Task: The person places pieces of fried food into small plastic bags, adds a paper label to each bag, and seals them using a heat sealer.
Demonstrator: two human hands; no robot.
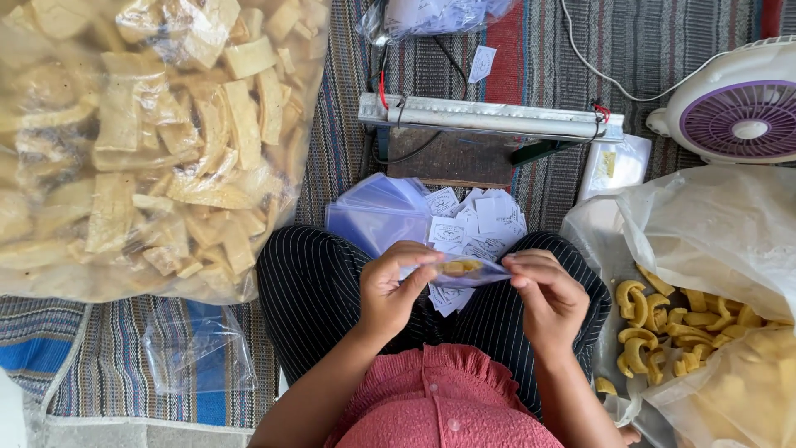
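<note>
Head view: left hand (388, 286) and right hand (547, 292) pinch a small clear plastic pouch (461, 270) holding yellow snacks. White square paper labels (477, 224) lie beyond, beside a stack of clear empty pouches (377, 211).

We see a big bag of flat crackers (157, 141), a heat sealer (489, 116), a small fan (738, 104) and a striped mat (108, 365).
</note>
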